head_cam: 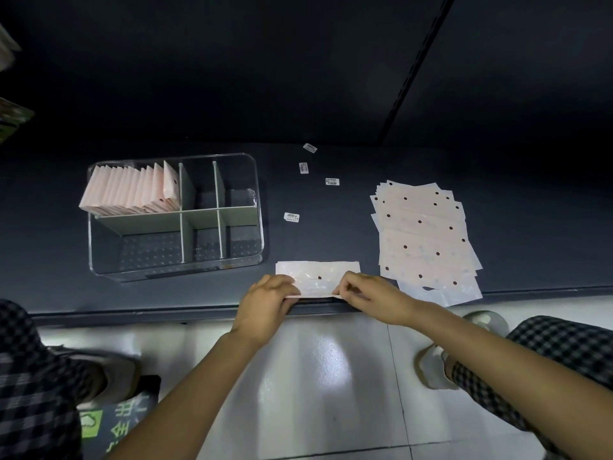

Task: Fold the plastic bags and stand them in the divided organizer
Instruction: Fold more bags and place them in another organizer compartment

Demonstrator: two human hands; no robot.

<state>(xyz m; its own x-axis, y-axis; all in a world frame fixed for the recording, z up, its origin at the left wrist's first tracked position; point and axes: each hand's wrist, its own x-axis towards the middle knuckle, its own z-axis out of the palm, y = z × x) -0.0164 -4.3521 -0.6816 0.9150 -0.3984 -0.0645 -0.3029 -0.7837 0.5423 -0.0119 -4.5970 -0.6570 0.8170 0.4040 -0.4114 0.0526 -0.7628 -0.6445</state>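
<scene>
A pale pink plastic bag [317, 273], folded into a strip with a dark hole in it, lies at the dark table's front edge. My left hand [267, 300] pinches its near left edge and my right hand [368, 297] pinches its near right edge. A clear divided organizer [258, 207] stands to the left, with several folded pink bags [132, 190] upright in its back left compartment. A loose stack of flat bags [426, 234] lies to the right.
Several small white barcode labels [291, 217] lie scattered on the dark table [331, 227] between the organizer and the stack. A dark wall rises behind. Below the table edge are a glossy white floor, checked trouser legs and shoes.
</scene>
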